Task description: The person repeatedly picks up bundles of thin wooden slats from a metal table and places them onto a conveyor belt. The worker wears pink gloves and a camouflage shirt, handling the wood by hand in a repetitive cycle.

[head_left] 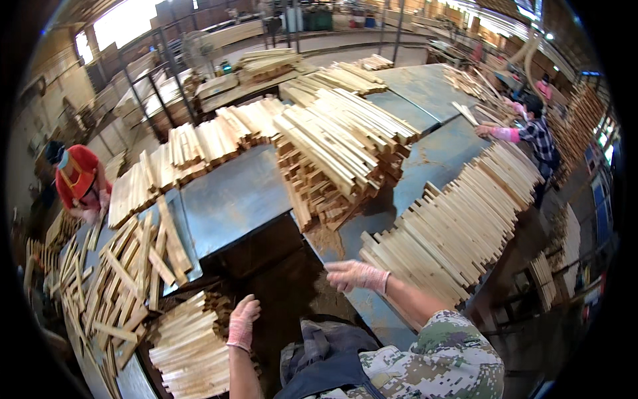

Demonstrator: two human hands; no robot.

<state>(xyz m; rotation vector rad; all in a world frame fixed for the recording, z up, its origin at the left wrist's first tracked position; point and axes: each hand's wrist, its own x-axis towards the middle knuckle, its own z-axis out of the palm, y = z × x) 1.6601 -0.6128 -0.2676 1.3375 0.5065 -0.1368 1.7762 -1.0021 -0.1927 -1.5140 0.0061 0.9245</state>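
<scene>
Both of my hands wear pale, pinkish work gloves. My left hand (244, 322) is raised beside a stack of short wooden strips (189, 352), its fingers loosely bent and nothing visible in them. Over the edge of the blue-grey metal table, my right hand (357, 275) reaches leftward with fingers stretched out, also holding nothing visible. To its right lies a long row of wooden strips (445, 233) laid side by side. Ahead of it rises a tall pile of stacked strips (342, 143). Neither hand visibly touches wood.
Loose strips (126, 279) lie jumbled at the left. Another row of strips (199, 143) runs along the far side of the metal table (232, 193). A person in red (80, 176) works at far left; another in a checked shirt (538, 139) handles strips at right. A dark gap (266, 266) separates the tables.
</scene>
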